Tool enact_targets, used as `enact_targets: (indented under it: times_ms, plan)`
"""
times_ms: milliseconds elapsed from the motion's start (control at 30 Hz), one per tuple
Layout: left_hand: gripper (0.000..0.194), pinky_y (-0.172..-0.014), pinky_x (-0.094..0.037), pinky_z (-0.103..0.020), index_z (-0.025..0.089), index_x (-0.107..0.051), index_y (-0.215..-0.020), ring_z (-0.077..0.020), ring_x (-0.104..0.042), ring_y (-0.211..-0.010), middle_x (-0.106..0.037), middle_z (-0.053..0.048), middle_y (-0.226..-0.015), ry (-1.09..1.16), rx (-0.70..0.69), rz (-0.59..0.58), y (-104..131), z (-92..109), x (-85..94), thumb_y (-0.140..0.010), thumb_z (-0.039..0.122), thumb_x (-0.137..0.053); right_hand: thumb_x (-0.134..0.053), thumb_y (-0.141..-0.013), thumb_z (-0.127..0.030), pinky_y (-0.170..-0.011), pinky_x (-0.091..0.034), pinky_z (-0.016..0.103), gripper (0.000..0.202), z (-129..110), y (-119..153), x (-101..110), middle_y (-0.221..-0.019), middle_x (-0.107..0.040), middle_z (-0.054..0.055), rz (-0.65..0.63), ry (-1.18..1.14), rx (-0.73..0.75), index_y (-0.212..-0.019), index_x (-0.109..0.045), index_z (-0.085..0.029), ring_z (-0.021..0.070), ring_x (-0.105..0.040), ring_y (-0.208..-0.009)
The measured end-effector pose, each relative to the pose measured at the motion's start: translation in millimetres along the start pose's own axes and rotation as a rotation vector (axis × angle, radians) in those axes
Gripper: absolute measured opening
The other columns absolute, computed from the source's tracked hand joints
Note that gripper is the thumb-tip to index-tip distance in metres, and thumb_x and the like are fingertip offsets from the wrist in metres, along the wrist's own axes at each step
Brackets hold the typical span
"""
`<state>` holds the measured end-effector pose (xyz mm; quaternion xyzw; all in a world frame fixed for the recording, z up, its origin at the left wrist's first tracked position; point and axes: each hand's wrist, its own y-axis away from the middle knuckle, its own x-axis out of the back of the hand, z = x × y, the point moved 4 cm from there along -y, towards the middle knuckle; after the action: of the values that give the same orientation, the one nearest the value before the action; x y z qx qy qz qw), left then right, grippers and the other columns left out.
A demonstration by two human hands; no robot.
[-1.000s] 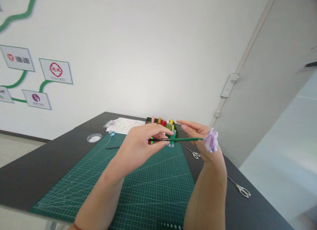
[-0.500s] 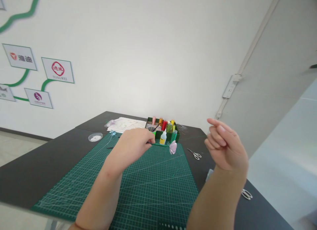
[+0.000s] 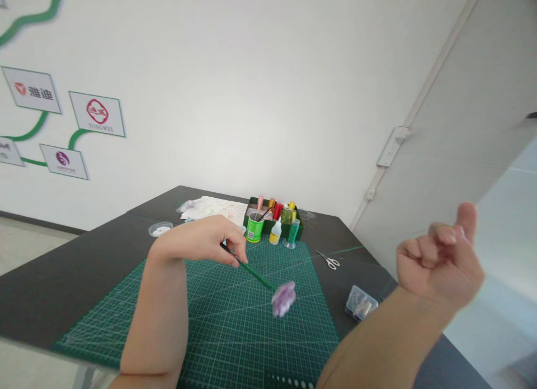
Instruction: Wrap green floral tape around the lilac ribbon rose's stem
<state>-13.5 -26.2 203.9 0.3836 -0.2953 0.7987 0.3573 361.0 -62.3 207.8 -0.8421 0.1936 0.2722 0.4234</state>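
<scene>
My left hand (image 3: 218, 241) is closed in a pinch around the dark end of a green stem. That stem belongs to an artificial flower (image 3: 284, 299) with a pale purple head, tilted down to the right above the green cutting mat (image 3: 251, 327). The flower head is slightly blurred. Raised at the right, away from the flower, is my right hand (image 3: 440, 257). Its fingers are curled in and one digit points up; whether something thin is between the fingertips I cannot make out.
At the mat's far edge stand a green can (image 3: 254, 228), a glue bottle (image 3: 276, 231) and a teal thread spool (image 3: 293, 232), before a box (image 3: 298, 228) of colourful spools. White-handled scissors (image 3: 331, 262) and a clear plastic case (image 3: 361, 304) lie right; a small dish (image 3: 161, 228) sits left.
My left hand has come nearer and lower, turning the flower so its head points down to the right. My right hand has moved right, uncovering the plastic case.
</scene>
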Motion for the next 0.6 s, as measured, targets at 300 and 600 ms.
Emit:
enact_targets:
  times_ms: [300,600]
  plan:
    - [0.011,-0.049,-0.049,-0.024,0.026,-0.081,-0.074,-0.0141,-0.064,-0.056,-0.072,-0.003,-0.065,0.367,-0.459,0.708,-1,12,25.2,-0.074,0.02,-0.09,-0.076,-0.08,-0.02,-0.032,-0.016,0.018,0.015,55,-16,15,-0.101,-0.081,0.01,0.155,0.2,-0.111,-0.094,-0.08,-0.016,-0.0001,-0.019,-0.038]
    - [0.017,-0.042,-0.035,-0.014,0.034,-0.076,-0.092,-0.0012,-0.052,-0.06,-0.067,0.009,-0.084,0.863,-0.445,1.515,40,-19,51.8,-0.081,0.029,-0.088,-0.06,-0.087,-0.016,-0.032,-0.021,0.017,0.018,66,-22,32,-0.098,-0.081,-0.007,0.165,-0.185,-0.199,-0.077,-0.072,-0.025,0.0054,-0.005,-0.04]
